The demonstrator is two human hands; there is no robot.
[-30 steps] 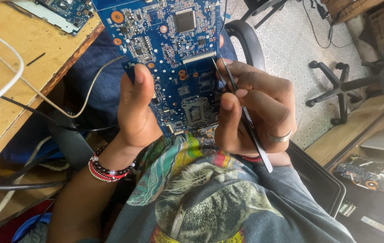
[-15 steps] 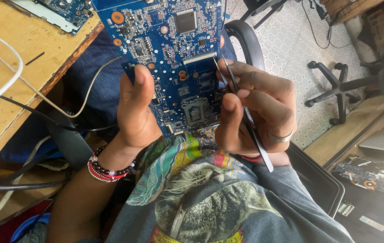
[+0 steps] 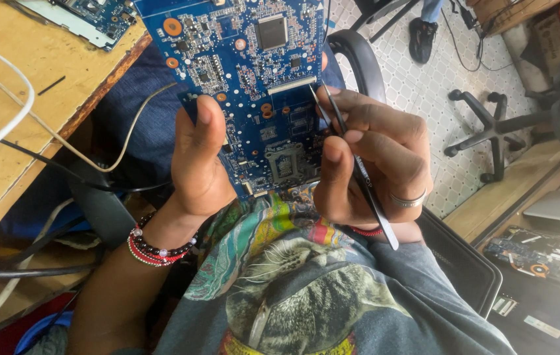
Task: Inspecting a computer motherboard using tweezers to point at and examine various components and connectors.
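I hold a blue circuit board (image 3: 247, 59) upright in front of my chest. My left hand (image 3: 198, 164) grips its left lower edge, thumb lying on the board's face. My right hand (image 3: 372, 161) holds the board's right lower edge and also pinches thin metal tweezers (image 3: 358, 174). The tweezer tips rest near a long connector strip at the board's middle right. A square socket (image 3: 285, 163) sits at the board's lower end between my hands. Red and white bead bracelets circle my left wrist, and a ring is on my right hand.
A wooden workbench (image 3: 23, 85) lies at left with white and black cables and a second circuit board (image 3: 89, 16). An office chair base (image 3: 496, 131) stands on the tiled floor at right, and a person's shoe (image 3: 424, 39) is beyond it. An opened laptop (image 3: 542, 256) lies at lower right.
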